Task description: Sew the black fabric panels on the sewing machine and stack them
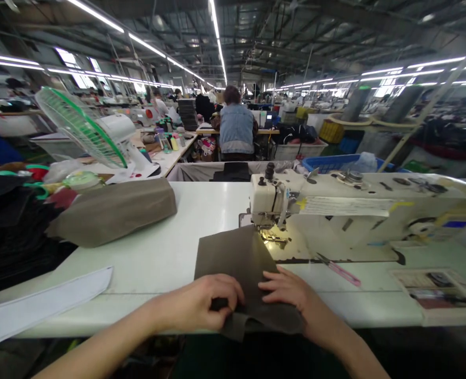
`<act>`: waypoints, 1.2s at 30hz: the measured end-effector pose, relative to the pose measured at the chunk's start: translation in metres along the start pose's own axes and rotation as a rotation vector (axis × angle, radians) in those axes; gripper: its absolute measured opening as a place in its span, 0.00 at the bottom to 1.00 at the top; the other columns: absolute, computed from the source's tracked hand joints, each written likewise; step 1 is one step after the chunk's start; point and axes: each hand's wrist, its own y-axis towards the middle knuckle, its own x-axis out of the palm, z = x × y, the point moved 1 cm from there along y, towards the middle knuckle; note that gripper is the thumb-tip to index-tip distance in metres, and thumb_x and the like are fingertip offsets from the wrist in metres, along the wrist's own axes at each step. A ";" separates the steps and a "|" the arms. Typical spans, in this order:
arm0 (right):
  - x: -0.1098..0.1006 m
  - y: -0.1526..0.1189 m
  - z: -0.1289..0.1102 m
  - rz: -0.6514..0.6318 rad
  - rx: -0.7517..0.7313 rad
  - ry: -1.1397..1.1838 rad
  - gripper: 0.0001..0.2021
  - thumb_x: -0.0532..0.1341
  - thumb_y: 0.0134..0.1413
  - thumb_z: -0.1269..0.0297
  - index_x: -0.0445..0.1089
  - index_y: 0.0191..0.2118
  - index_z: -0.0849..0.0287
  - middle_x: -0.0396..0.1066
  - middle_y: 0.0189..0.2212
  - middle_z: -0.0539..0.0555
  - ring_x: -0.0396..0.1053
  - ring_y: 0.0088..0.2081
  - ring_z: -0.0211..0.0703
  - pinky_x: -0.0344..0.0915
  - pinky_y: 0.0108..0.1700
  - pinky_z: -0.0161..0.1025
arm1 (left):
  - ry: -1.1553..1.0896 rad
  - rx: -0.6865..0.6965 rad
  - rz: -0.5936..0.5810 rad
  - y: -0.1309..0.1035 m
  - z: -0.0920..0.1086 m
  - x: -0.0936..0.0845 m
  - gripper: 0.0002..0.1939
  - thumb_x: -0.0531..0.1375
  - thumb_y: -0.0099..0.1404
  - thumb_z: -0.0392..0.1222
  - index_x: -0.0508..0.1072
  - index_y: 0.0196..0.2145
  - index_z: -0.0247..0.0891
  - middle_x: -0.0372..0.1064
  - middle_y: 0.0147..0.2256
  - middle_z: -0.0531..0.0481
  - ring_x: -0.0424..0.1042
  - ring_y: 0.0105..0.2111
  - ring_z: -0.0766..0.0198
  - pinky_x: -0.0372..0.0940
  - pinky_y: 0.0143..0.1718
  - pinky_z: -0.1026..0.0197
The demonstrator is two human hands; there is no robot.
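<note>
A brown-grey fabric piece point(233, 252) lies on the white table in front of a sewing machine point(335, 210), its upper right edge close to the lit needle area. My left hand point(217, 300) pinches the fabric near its lower left edge, where a corner is folded and hangs over the table's front edge. Flat on the fabric's right side rests my right hand point(290, 289), fingers spread and pointing left. Pink-handled scissors point(341, 271) lie on the table to the right of my right hand, below the machine's arm.
A folded brown-grey fabric bundle point(118, 210) and dark stacked cloth point(15, 237) sit at left, with a white strip point(47, 302) nearer me. A fan point(86, 126) stands behind. Ahead, a person point(236, 129) sits facing away. A parts tray point(440, 292) is at right.
</note>
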 end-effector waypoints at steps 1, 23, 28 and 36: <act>-0.002 -0.002 -0.007 -0.015 0.021 0.006 0.11 0.61 0.61 0.64 0.78 0.46 0.46 0.78 0.48 0.52 0.71 0.57 0.51 0.53 0.66 0.61 | -0.022 -0.034 0.012 -0.004 0.000 -0.004 0.12 0.55 0.52 0.24 0.71 0.29 0.39 0.75 0.43 0.49 0.73 0.44 0.61 0.66 0.47 0.61; 0.023 0.047 0.031 0.457 0.532 0.169 0.15 0.59 0.55 0.61 0.70 0.48 0.55 0.74 0.34 0.51 0.71 0.32 0.43 0.68 0.39 0.41 | 0.140 -0.638 0.641 0.002 -0.054 -0.019 0.16 0.56 0.61 0.55 0.75 0.34 0.41 0.77 0.30 0.50 0.76 0.31 0.54 0.67 0.34 0.58; 0.022 0.046 0.027 0.432 0.497 0.156 0.10 0.58 0.56 0.62 0.76 0.39 0.56 0.73 0.28 0.51 0.69 0.29 0.43 0.66 0.34 0.39 | 0.216 -0.657 0.707 0.000 -0.049 -0.011 0.13 0.53 0.61 0.50 0.72 0.33 0.41 0.78 0.32 0.49 0.76 0.34 0.53 0.67 0.36 0.56; 0.022 0.049 0.027 0.443 0.490 0.105 0.10 0.58 0.55 0.64 0.76 0.39 0.56 0.74 0.29 0.51 0.69 0.30 0.43 0.68 0.38 0.40 | 0.287 -0.727 0.659 0.003 -0.048 -0.010 0.12 0.51 0.61 0.50 0.69 0.32 0.42 0.77 0.31 0.49 0.76 0.33 0.53 0.66 0.35 0.57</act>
